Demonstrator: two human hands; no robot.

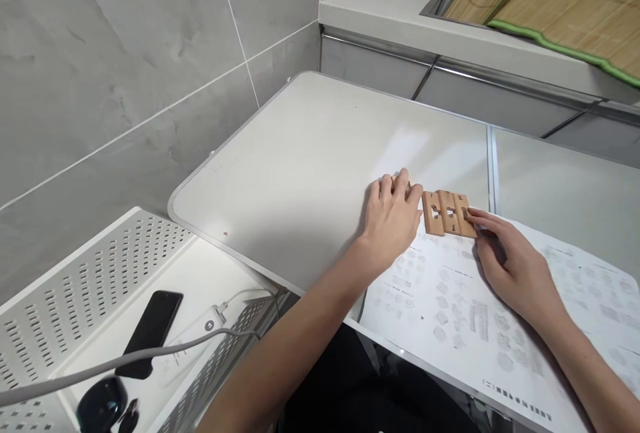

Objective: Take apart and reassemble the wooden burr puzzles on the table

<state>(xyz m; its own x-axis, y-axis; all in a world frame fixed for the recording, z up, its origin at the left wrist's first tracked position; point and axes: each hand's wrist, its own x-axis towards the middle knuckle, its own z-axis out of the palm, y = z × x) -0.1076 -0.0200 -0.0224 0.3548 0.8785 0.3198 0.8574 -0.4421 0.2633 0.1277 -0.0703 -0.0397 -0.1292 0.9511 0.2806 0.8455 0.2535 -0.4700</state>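
Observation:
Three flat wooden puzzle pieces with cut-out notches lie side by side: one marked 1 [433, 226], one marked 3 [449, 199] in the middle, and one marked 2 [461, 205]. My left hand [393, 223] is just left of them, its fingers curled down over another wooden piece [395, 182] that is mostly hidden. At the right end of the row, my right hand [515, 269] has its index finger on the piece marked 2 and its thumb near the lower edge. Under the pieces is a printed paper sheet [430, 286] with small drawings.
The white folding table [280, 166] has a seam on its right side. At lower left, a white perforated basket [95, 286] holds a black phone [155, 323], a white power strip [193, 333] and a dark rounded object [101, 403]. Bamboo boards [575, 6] rest on the counter [380, 9] behind.

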